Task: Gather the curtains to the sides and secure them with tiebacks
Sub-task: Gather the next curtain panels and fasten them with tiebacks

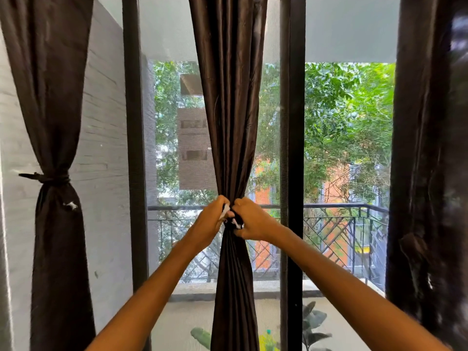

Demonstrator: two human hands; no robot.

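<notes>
Left hand (211,219) and right hand (250,220) each pinch a tieback (231,220) end around the middle curtain (229,122); pull evenly, knot snug.

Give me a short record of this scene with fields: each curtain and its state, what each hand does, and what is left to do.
left curtain: gathered, bound by a dark tieback
middle curtain: bunched at the waist, tie in progress
middle tieback: dark with white parts, held at the bunch
left hand: grips the tieback from the left
right hand: grips the tieback from the right
right curtain: hangs at the frame edge, no tieback seen
remaining: finish the middle tie, probably the right curtain next
</notes>
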